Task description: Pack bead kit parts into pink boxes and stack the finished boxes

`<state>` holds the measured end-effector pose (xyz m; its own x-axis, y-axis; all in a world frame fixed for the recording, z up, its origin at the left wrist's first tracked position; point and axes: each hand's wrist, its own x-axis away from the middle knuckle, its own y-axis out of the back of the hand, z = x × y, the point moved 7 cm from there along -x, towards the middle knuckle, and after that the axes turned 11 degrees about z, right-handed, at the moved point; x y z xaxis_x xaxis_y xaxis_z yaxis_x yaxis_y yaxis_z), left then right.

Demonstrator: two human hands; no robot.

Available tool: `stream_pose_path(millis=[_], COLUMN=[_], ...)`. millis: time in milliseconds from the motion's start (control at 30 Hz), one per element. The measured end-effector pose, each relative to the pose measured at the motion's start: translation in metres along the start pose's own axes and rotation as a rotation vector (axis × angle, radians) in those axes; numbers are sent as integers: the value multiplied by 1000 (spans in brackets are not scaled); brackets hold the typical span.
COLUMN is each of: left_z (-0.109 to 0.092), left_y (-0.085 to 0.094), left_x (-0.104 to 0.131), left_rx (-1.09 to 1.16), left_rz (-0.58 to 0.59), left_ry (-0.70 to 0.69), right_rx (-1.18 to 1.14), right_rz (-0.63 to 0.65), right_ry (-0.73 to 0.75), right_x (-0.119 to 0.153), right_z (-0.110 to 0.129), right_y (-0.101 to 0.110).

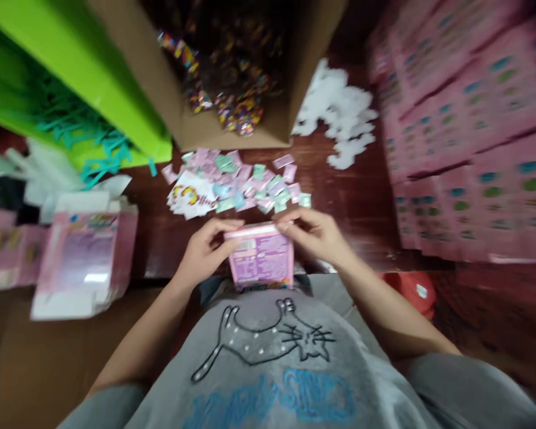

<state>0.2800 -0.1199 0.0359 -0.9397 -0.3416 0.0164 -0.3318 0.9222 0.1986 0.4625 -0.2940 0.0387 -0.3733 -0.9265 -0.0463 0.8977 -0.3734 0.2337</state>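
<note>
A small pink and purple printed carton (268,259) is held upright against my body at the table's near edge. My left hand (208,247) grips its upper left corner between thumb and fingers. At the upper right corner, my right hand (315,235) pinches the top edge. Just beyond the carton lie many small pink, green and blue sachets (250,179) in a loose heap. A stack of white printed cards (191,195) rests at the left of the sachets, beyond my left hand.
A brown cardboard box (236,140) holds colourful wrapped packets. Teal strips (109,152) spill from a bright green box (129,98) at left. Flattened pink cartons (87,250) lie left; stacked pink cartons (477,155) rise at right. White cut-out pieces (339,110) lie between. A red stool (411,292) stands below.
</note>
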Motion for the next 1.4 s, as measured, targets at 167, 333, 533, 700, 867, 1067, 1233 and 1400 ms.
stream_pose_path(millis=[167,333,533,700,867,1067,1233,1400], left_z=[18,28,6,6,0,16,45,65], left_y=[16,2,-4,-16,-25,-3,27,37], left_x=[3,-4,3,-16,-44,-62,-61,-48], left_rx=[-98,-18,-79,75,100,53,-19,59], left_rz=[-201,-90,-243,-381,-276,-317,-360,-555], left_ry=[-5,-122,-171,-125,-133,17,183,277], right_rx=[110,156,35,-133,316,831,925,1026], right_rz=[111,104,35,85,-204,-299,-120,-1], right_ry=[148,153,132,-12,-42,-226,-343,-473], right_x=[1,11,26,33,-15,-181,-338,-420], right_z=[5,-3,-12,-40,-44,-60,-74,-112], right_y=[-4,2,-16,-7,141,266,282,298])
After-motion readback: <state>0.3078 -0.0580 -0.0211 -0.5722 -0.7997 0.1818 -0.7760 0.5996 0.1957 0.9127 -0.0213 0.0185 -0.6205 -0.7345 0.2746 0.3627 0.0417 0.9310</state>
